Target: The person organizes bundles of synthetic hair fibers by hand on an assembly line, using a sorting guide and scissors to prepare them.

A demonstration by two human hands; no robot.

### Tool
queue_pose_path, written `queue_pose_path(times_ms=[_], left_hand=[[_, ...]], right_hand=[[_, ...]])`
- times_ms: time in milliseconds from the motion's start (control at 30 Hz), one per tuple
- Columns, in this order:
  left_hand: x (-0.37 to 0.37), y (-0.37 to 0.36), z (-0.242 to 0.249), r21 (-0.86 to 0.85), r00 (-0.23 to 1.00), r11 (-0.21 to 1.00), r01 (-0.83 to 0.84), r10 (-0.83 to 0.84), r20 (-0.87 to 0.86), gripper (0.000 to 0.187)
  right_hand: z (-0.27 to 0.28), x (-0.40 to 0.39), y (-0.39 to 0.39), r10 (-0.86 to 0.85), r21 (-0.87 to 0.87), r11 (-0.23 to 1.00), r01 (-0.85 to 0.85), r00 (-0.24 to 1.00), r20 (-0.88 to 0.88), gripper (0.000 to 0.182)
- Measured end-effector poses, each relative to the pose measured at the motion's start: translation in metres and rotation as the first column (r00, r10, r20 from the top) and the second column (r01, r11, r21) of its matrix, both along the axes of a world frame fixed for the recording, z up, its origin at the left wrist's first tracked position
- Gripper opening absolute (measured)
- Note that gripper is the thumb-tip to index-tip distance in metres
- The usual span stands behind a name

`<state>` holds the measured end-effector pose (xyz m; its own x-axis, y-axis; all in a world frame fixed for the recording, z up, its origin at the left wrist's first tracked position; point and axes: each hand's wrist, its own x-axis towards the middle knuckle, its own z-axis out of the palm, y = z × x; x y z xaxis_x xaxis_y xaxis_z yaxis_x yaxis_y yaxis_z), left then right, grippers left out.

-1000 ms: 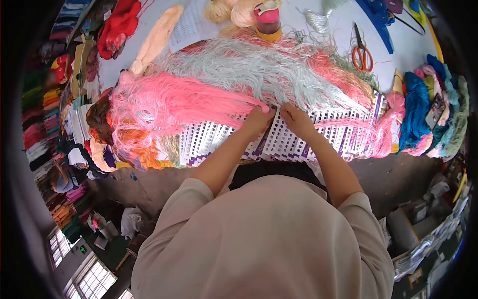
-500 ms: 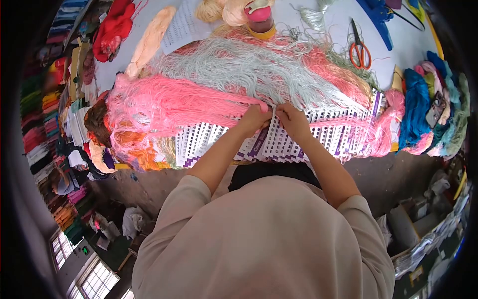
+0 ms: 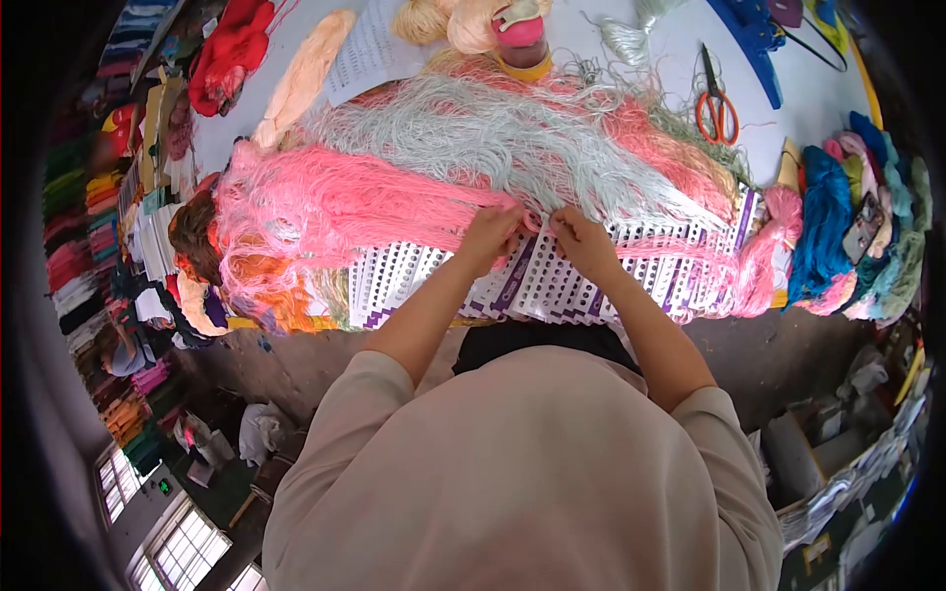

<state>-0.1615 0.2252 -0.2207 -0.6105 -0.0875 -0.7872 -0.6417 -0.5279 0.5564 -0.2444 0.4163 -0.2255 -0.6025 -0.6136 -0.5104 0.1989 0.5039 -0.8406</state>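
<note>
My left hand is closed on the end of a bundle of pink thread, which spreads out to the left. Close beside it on the right, my right hand has its fingers pinched over the punched cards; whatever lies between those fingertips is too small to make out. White cards with rows of holes and purple edges overlap along the table's front edge beneath both hands. Pale grey-green thread lies heaped just behind them. More pink strands cross the cards on the right.
Orange-handled scissors lie at the back right. Thread cones and a written sheet are at the back. Blue skeins hang at the right edge, orange thread at the left front. Red yarn lies back left.
My left hand has moved slightly left, and the end of the pink bundle now shows as a loop between the hands. My right hand has hardly moved.
</note>
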Motion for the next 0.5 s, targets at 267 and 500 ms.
queue_pose_path(times_ms=[267,500], left_hand=[[-0.007,0.019,-0.004,-0.093,0.992,0.995,0.039,-0.028,0.122,0.019],[-0.003,0.019,-0.002,0.065,0.981,0.988,-0.141,0.130,0.141,0.019]], right_hand=[[0.001,0.000,0.001,-0.018,-0.028,0.999,0.018,0.999,0.030,0.012],[-0.001,0.000,0.002,-0.045,-0.062,0.997,0.049,0.996,0.076,0.011]])
